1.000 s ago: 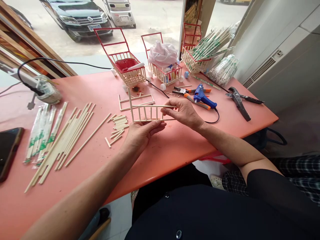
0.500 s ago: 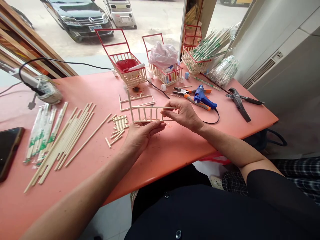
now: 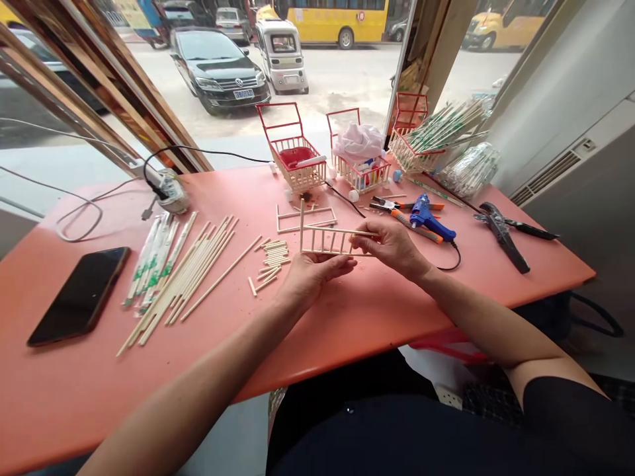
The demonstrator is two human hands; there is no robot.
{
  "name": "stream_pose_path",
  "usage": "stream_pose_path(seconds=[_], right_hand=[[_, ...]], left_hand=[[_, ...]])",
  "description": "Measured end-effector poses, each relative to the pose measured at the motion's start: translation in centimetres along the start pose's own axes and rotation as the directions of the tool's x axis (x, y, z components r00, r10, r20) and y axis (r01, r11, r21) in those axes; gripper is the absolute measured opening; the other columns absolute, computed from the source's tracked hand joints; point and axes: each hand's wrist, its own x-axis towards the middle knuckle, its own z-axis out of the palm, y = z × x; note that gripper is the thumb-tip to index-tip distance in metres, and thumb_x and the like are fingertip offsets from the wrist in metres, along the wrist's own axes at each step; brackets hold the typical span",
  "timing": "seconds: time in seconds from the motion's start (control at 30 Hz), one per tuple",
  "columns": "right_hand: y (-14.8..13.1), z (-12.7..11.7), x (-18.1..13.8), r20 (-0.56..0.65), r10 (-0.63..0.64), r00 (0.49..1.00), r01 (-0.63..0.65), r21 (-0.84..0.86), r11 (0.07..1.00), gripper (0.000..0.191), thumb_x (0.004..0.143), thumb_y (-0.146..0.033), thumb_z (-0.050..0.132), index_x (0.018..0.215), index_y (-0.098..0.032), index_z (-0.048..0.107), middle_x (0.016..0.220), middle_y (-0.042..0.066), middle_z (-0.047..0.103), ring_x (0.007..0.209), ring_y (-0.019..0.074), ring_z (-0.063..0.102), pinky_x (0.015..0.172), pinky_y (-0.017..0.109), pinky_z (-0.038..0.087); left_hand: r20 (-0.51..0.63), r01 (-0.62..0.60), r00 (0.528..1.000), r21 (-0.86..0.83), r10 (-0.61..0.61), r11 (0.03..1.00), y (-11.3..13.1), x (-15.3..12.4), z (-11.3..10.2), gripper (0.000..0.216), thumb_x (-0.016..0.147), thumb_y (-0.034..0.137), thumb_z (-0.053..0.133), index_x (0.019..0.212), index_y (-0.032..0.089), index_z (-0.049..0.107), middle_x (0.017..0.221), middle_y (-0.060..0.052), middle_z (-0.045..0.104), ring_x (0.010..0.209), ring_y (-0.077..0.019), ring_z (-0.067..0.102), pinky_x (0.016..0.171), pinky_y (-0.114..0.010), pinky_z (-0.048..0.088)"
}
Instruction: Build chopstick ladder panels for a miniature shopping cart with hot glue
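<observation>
A small frame of pale wooden sticks (image 3: 302, 228), with several short rungs between two long rails and a taller upright at its left end, is held above the table. My left hand (image 3: 312, 274) grips its lower rail from below, fingers closed. At the right end, my right hand (image 3: 389, 244) pinches the frame near a rung; what else its fingertips hold is hidden. Beneath and to the left lies a pile of short cut sticks (image 3: 275, 254). Just behind is a flat rectangular stick frame (image 3: 307, 218) lying on the table.
Long sticks (image 3: 193, 271), wrapped chopsticks (image 3: 151, 258) and a phone (image 3: 79, 297) lie left. Behind stand miniature stick carts (image 3: 302, 165) with red handles. To the right are pliers (image 3: 391, 206), a blue glue gun (image 3: 429, 218) with its cord, and a black-handled tool (image 3: 503, 235).
The view has swung left and up, so more of the street and the whole phone show. Both hands keep hold of the stick frame, in nearly the same pose.
</observation>
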Motion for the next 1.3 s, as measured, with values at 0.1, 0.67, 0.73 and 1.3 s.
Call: stream_pose_path(seconds=[0.1, 0.67, 0.73, 1.3], right_hand=[[-0.2, -0.4, 0.0, 0.021, 0.047, 0.999, -0.046, -0.012, 0.999, 0.055, 0.097, -0.071, 0.082, 0.085, -0.018, 0.077, 0.079, 0.005, 0.075, 0.069, 0.016, 0.063, 0.067, 0.029, 0.053], [0.0, -1.7, -0.1, 0.129, 0.138, 0.982, -0.126, -0.095, 0.987, 0.057, 0.095, -0.075, 0.082, 0.08, -0.02, 0.075, 0.065, 0.0, 0.064, 0.057, 0.0147, 0.056, 0.056, 0.029, 0.043], [-0.1, -1.7, -0.1, 0.14, 0.135, 0.981, -0.121, -0.107, 0.987, 0.057, 0.095, -0.075, 0.081, 0.08, -0.02, 0.075, 0.063, 0.0, 0.062, 0.057, 0.0154, 0.057, 0.056, 0.029, 0.043], [1.1, -0.7, 0.0, 0.185, 0.055, 0.981, -0.036, -0.105, 0.994, 0.035, 0.102, -0.051, 0.076, 0.087, -0.019, 0.077, 0.077, 0.002, 0.075, 0.064, 0.0138, 0.064, 0.066, 0.026, 0.049]], left_hand=[[0.085, 0.063, 0.994, 0.092, -0.071, 0.994, 0.4, 0.3, -0.6, 0.058, 0.05, 0.045, 0.116, 0.089, 0.014, 0.087, 0.096, -0.014, 0.089, 0.093, -0.0245, 0.086, 0.099, -0.039, 0.07], [0.152, -0.189, 0.981, 0.651, 0.117, 0.735, 8.9, 0.1, -5.9, 0.023, 0.064, 0.023, 0.098, 0.079, 0.023, 0.081, 0.077, -0.003, 0.078, 0.062, -0.0145, 0.062, 0.053, -0.026, 0.041], [-0.129, -0.164, 0.956, 0.507, 0.262, 0.846, 11.5, 0.2, -8.3, 0.033, 0.06, 0.023, 0.105, 0.075, 0.023, 0.076, 0.066, 0.0, 0.071, 0.062, -0.0144, 0.057, 0.055, -0.028, 0.041], [0.294, -0.603, 0.511, 0.792, 0.808, 0.094, 8.3, -1.9, -1.9, 0.014, 0.104, 0.028, 0.074, 0.111, 0.024, 0.085, 0.121, -0.008, 0.087, 0.118, -0.027, 0.077, 0.103, -0.042, 0.063]])
